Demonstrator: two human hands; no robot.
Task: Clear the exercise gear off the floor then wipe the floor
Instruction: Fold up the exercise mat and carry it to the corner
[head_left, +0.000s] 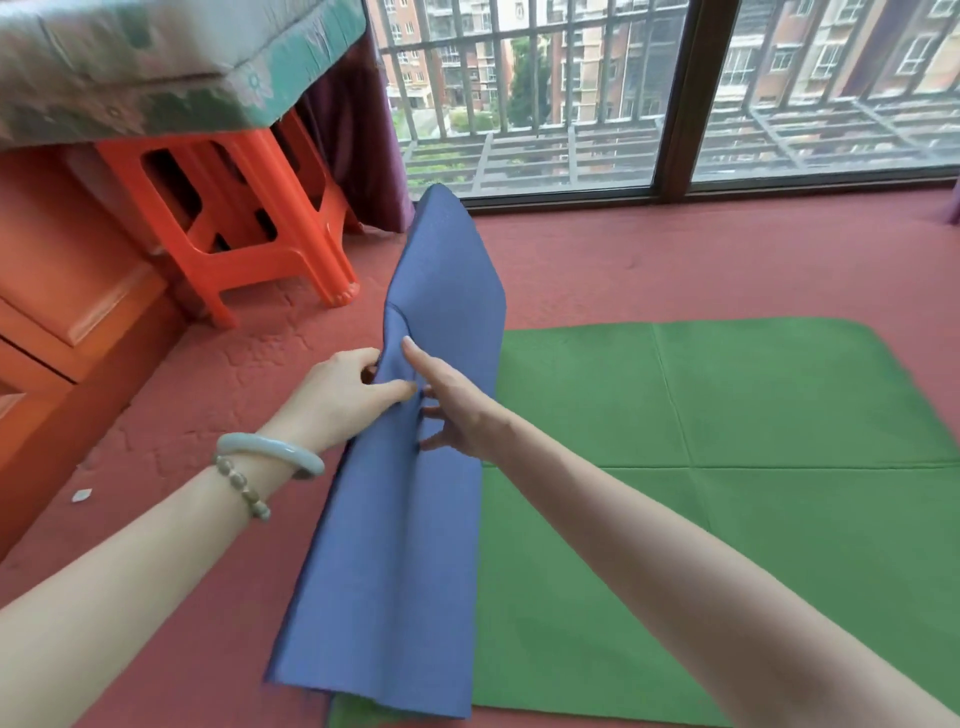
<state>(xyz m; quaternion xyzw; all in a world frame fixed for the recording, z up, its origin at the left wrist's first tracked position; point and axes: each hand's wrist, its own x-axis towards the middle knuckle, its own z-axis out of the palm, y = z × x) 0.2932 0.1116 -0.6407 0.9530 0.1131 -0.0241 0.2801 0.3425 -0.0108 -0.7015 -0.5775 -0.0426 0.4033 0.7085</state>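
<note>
Gripping a raised fold of the blue mat (410, 545) with the left hand (340, 397); pressing against it with the straight, spread fingers of the right hand (460, 415). Draped over the left edge of the green mat (727, 493), flat on the red floor (675, 260).

You're in home, likely bedroom in upper-floor flat: patterned mattress (156, 57) on orange plastic stool (239, 218), wooden drawers (72, 306) at left, purple curtain (358, 156), red floor (649, 260), barred window (524, 130) facing apartment blocks (587, 52)

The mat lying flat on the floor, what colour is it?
The flat mat is green, seen best in the head view.
</note>
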